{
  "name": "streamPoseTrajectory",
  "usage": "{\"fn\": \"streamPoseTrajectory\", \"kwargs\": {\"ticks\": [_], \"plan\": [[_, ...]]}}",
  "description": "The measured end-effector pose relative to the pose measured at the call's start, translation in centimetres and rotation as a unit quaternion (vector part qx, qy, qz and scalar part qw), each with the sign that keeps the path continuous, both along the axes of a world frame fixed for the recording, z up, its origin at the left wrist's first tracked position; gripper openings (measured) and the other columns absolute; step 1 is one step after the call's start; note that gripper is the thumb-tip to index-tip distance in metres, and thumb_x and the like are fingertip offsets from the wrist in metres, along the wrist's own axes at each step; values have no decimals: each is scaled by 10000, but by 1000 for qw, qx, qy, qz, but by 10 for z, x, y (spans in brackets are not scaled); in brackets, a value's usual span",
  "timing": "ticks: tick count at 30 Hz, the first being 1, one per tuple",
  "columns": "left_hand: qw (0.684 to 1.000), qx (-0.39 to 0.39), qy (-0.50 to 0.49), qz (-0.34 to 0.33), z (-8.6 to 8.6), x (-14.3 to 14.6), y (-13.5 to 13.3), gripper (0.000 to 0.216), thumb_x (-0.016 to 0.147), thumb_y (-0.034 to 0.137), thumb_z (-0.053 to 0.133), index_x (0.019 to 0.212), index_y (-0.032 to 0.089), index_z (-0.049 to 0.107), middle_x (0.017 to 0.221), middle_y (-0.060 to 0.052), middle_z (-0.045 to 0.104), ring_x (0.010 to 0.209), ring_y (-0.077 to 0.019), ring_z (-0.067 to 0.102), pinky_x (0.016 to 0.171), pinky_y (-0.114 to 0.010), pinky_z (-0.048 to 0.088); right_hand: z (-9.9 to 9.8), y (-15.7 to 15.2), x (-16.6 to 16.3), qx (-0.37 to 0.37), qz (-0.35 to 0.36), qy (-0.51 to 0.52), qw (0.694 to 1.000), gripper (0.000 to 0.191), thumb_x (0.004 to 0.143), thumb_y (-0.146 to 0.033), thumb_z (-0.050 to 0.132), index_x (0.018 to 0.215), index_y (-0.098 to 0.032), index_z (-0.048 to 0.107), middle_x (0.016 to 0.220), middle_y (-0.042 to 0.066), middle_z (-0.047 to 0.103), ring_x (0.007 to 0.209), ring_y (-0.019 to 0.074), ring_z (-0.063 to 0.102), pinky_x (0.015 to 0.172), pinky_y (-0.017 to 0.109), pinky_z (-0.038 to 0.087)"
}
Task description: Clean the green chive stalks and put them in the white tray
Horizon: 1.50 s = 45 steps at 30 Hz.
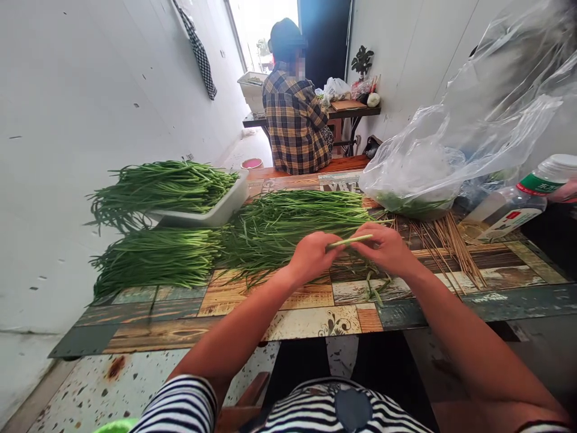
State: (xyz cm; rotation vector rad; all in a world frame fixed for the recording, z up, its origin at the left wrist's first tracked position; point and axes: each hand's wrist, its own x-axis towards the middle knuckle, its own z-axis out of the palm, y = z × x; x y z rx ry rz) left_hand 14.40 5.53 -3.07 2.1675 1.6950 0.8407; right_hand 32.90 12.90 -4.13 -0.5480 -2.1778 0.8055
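My left hand point(311, 255) and my right hand point(383, 248) are both closed on one pale green garlic stem point(349, 241), held level between them above the patterned table point(297, 319). Just behind my hands lies a long heap of green garlic stems point(288, 222), their tips pointing left. A second bundle of stems point(153, 255) lies further left on the table. A white tray point(220, 210) heaped with more stems stands at the back left. Several bamboo skewers point(444, 240) lie to the right of my right hand.
A clear plastic bag point(451, 150) with greens inside rises at the right, beside a tilted plastic bottle point(514, 207). A person in a plaid shirt point(295, 120) sits with their back to me at a far table. A white wall runs along the left.
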Motion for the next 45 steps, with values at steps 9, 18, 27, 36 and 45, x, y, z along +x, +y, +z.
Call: {"fn": "streamPoseTrajectory", "kwargs": {"ticks": [9,18,27,36,45], "plan": [[994,-36,-93,-32,3,-1,1,306,885,294,531,660,144,673,650,16,656,623,-97,551,636,-197,385,-7,-8,-17,-117,-11,104,988,217,830,-369,601,725,-180,614,762,29,568,718,146,515,650,279,413],[991,14,-123,43,3,3,-1,281,864,277,558,644,159,687,627,20,658,593,-94,539,609,-200,370,-13,8,-12,-207,-117,202,950,282,789,-427,604,647,-191,547,860,27,574,649,115,470,616,272,412],[993,24,-104,51,0,1,-1,238,852,263,588,666,158,691,658,7,670,631,-108,565,641,-214,375,7,-4,-6,-252,-113,50,960,370,670,-532,678,635,-164,657,560,-12,520,527,105,402,508,264,306],[991,13,-129,32,2,-1,-1,276,862,286,557,657,155,689,654,11,670,621,-100,558,631,-211,376,-5,-3,-8,-279,-69,95,953,301,714,-458,674,697,-158,660,562,-31,500,523,89,384,492,249,287],[982,-6,-181,47,8,-9,-1,344,872,353,527,621,141,626,653,-2,633,623,-104,532,619,-214,390,-5,17,16,-141,-99,-68,983,398,758,-510,615,547,-172,624,467,-24,479,467,95,387,455,244,285]]}}
